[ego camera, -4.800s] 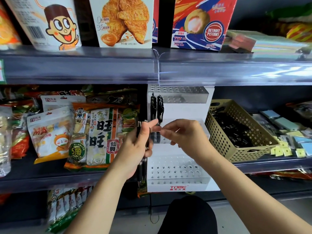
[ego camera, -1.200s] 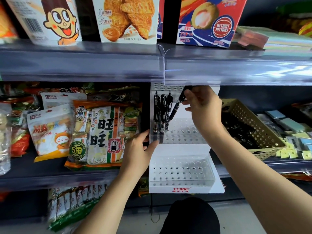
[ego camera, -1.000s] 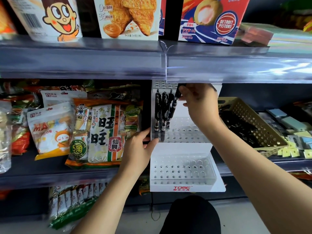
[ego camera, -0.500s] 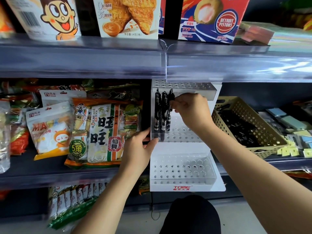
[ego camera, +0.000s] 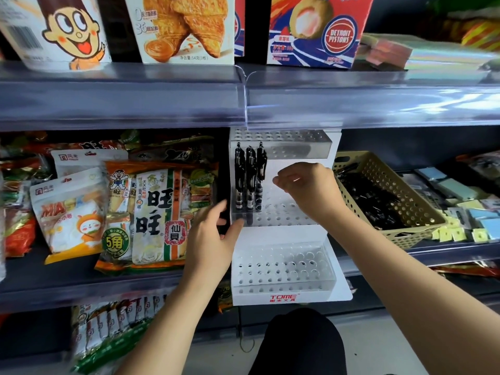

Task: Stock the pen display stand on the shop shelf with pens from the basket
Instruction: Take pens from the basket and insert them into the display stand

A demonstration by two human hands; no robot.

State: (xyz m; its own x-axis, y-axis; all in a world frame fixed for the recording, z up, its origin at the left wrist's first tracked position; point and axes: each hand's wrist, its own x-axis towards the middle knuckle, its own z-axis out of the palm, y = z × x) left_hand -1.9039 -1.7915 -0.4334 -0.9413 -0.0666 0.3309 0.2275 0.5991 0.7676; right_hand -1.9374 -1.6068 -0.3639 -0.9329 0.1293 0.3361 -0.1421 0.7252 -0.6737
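Standing upright, tips down, black pens [ego camera: 250, 182] fill the stand [ego camera: 284, 234].

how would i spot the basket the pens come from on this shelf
Find the white pen stand on the middle shelf. The basket sits just right of it, tan plastic with holes all over and a heap of black pens inside; the goods beside it are flat packets.

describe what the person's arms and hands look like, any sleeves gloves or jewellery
Both forearms are bare as far as the frame shows, with no sleeve in view. The left hand and right hand wear no gloves, and no rings, watch or bracelet show. Fingernails look short and unpainted, though motion blur softens the left hand's fingers.
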